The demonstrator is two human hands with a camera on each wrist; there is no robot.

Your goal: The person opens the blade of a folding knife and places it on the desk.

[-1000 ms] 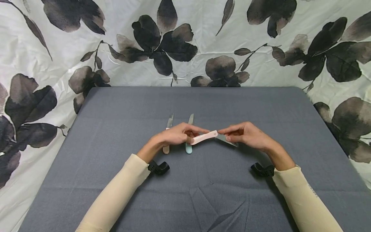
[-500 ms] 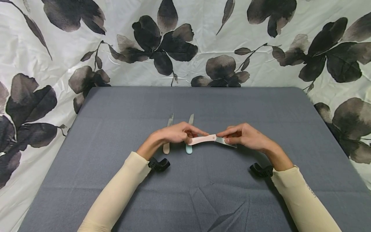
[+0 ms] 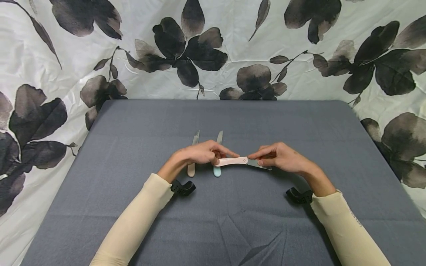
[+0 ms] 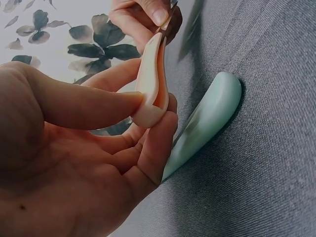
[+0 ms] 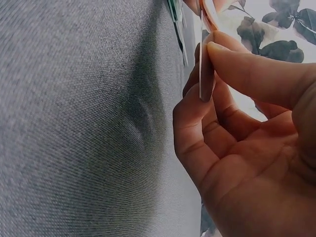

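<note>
A folding knife with a pale pink handle is held above the table between both hands, its blade swung out to the right. My left hand pinches the end of the handle between thumb and fingers; the open slot along the handle shows in the left wrist view. The blade is pinched by my right hand, thumb against its flat side. Under the left hand lie two more open folding knives: one with a mint green handle, one with a beige handle. The left hand hides part of both.
A grey cloth covers the table, creased near the front. Behind and at the sides hangs a white sheet with dark flowers. Each wrist carries a black camera mount.
The pink handle has tilted from slanting up to the right to nearly level, coming more in line with the blade. My right hand has sunk slightly; the other knives stay put.
</note>
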